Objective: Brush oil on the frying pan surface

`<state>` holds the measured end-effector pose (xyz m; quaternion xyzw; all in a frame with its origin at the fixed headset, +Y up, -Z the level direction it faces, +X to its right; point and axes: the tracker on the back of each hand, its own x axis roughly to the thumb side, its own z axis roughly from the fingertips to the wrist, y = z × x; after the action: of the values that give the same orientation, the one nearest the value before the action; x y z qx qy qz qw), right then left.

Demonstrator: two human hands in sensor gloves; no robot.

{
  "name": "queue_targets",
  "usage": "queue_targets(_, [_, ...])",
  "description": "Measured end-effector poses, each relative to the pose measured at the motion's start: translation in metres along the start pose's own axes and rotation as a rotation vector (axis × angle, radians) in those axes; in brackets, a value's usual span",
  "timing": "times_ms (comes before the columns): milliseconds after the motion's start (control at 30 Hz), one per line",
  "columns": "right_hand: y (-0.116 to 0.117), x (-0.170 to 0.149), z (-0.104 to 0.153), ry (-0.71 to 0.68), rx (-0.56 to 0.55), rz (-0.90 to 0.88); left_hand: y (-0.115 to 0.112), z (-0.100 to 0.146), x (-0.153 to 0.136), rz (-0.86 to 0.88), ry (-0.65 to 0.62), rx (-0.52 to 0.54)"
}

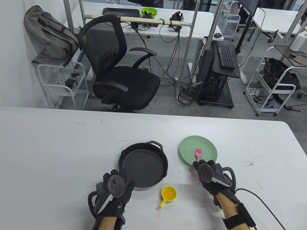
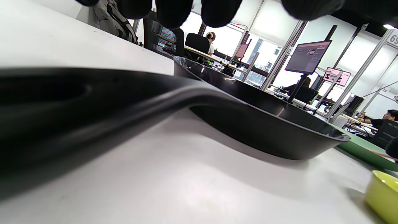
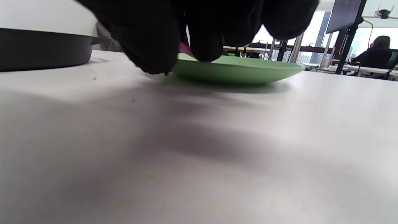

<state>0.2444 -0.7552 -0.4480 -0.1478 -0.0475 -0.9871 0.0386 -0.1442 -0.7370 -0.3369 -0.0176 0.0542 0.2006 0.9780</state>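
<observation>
A black frying pan [image 1: 143, 167] sits on the white table, its handle pointing toward me. My left hand [image 1: 120, 175] hovers over that handle [image 2: 77, 102]; the left wrist view shows the fingertips [image 2: 174, 12] above it with a gap, not touching. A pink brush [image 1: 198, 154] lies with its bristles on a green plate [image 1: 189, 148]. My right hand [image 1: 197, 165] is at the plate's near rim, and its fingers [image 3: 149, 46] pinch the brush's pink handle [image 3: 186, 49]. A yellow cup of oil [image 1: 169, 193] stands between the hands.
The pan [image 3: 43, 46] is left of the plate [image 3: 236, 70] with a gap between them. The yellow cup [image 2: 384, 196] sits close to the pan's near right side. An office chair [image 1: 120, 67] stands beyond the table's far edge.
</observation>
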Motion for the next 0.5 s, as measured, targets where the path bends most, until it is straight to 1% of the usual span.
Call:
queue_targets(100, [0.001,-0.003,0.005,0.023,0.035,0.01,0.0,0.0,-0.001,0.007,0.0,-0.007])
queue_targets(200, [-0.001,-0.01,0.017,0.05,-0.015,-0.058,0.0,0.0,0.0,0.001,-0.013,-0.002])
queue_targets(300, [-0.007,-0.021,0.036,0.086,-0.065,-0.152,-0.001,0.0,0.001,0.005,-0.037,-0.01])
queue_targets(400, [-0.014,-0.033,0.057,0.105,-0.111,-0.196,-0.005,-0.002,0.001,0.004,-0.053,-0.056])
queue_targets(500, [-0.015,-0.042,0.074,0.11,-0.16,-0.239,-0.008,-0.003,-0.001,0.01,-0.056,-0.081])
